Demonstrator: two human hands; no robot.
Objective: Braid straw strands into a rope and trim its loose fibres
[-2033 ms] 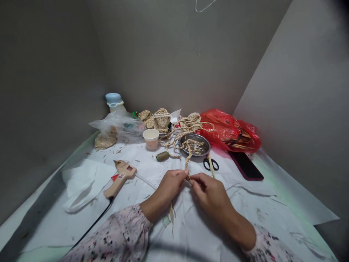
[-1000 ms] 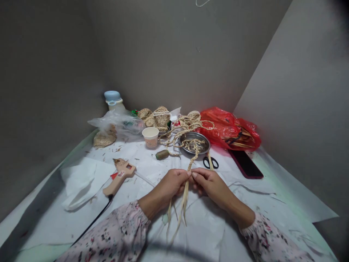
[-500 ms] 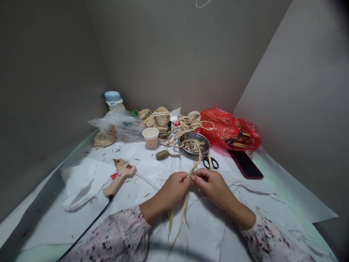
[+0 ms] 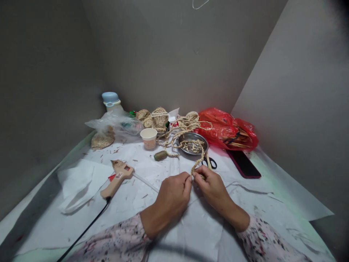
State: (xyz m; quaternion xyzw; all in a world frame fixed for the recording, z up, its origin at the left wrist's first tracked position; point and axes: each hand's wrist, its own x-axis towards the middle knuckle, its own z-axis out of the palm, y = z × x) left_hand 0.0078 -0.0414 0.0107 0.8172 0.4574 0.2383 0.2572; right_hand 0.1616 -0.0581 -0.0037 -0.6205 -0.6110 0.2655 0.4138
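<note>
A braided straw cord [image 4: 198, 162] runs from the steel bowl [image 4: 207, 146] toward me, and its near end is pinched between my two hands. My left hand [image 4: 176, 191] is closed, thumb uppermost, at the cord's end; its fingertips are turned away from view. Closed on the braid just beside it is my right hand [image 4: 211, 187], thumb and forefinger together. The loose strands below the braid are hidden by my hands. Black-handled scissors [image 4: 212, 163] lie just beyond my right hand, partly under a pale flat strip of straw.
A glue gun [image 4: 117, 179] with a cord lies at left. Behind are a paper cup [image 4: 149, 138], a thread spool [image 4: 160, 155], woven straw pieces [image 4: 159, 118], a clear plastic bag [image 4: 117, 122] and a lidded bottle [image 4: 110, 100]. A red bag [image 4: 218, 125] and a phone [image 4: 244, 164] are at right.
My left hand has turned over more, with its back upward, and the straw strands that hung below my hands are out of sight. My right hand stays at the braid.
</note>
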